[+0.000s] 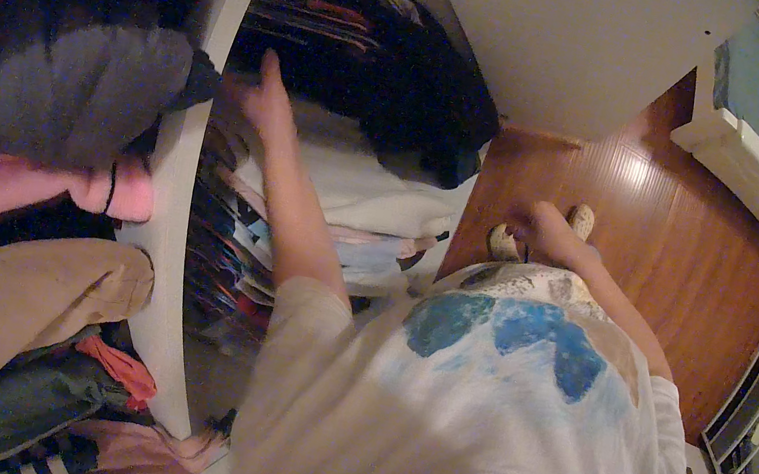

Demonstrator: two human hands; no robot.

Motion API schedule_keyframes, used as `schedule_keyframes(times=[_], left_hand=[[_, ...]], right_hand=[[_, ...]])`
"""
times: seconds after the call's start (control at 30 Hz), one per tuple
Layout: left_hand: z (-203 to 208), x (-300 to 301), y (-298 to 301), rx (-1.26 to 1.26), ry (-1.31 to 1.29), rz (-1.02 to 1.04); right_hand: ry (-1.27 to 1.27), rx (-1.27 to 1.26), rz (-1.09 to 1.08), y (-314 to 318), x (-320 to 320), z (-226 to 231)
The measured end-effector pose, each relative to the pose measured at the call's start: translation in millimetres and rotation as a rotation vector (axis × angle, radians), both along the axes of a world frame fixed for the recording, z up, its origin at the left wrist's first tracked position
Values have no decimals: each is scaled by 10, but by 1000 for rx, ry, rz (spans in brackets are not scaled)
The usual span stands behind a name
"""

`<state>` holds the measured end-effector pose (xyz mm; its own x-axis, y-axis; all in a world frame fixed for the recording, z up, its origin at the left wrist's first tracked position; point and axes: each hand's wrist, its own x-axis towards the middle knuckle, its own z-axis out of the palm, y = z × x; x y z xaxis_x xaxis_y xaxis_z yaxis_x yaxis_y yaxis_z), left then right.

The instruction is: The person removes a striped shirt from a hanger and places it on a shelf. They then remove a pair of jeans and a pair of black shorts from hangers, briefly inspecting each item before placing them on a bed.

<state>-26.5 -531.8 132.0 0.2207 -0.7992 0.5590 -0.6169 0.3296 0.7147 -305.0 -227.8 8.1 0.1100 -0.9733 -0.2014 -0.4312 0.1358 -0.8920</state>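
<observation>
My left hand (266, 103) reaches into the open wardrobe, between dark hanging clothes (407, 80) and white folded or hanging garments (341, 164). Its thumb points up, apart from the other fingers, which stretch toward the partition and are partly lost in shadow. No garment shows clearly in its grasp. In front of my waist, above the floor, my right hand (543, 230) is held with fingers curled in. Whether it holds anything small is hidden.
A pale upright partition (184, 162) stands left of my arm. Beyond it hang grey (81, 88), pink and tan clothes (32, 308). A white wardrobe door (575, 48) stands open ahead. At right are a bed frame (755, 181) and a dark-framed rack (745, 408) on the wood floor (644, 233).
</observation>
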Motion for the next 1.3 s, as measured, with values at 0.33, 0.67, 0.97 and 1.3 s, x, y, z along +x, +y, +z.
schedule_keyframes(times=[0.33,0.67,0.97,1.3], left_hand=[[-635,-271,-1500,465,400,98],[-600,438,-847,436,350,-160],[-331,1562,430,600,111,144],[50,808,347,-84,-679,356]], right_hand=[[75,13,2,-10,-436,-131],[56,6,127,-123,-443,-265],[11,9,127,-209,-229,-374],[-16,39,47,-164,-357,-384]])
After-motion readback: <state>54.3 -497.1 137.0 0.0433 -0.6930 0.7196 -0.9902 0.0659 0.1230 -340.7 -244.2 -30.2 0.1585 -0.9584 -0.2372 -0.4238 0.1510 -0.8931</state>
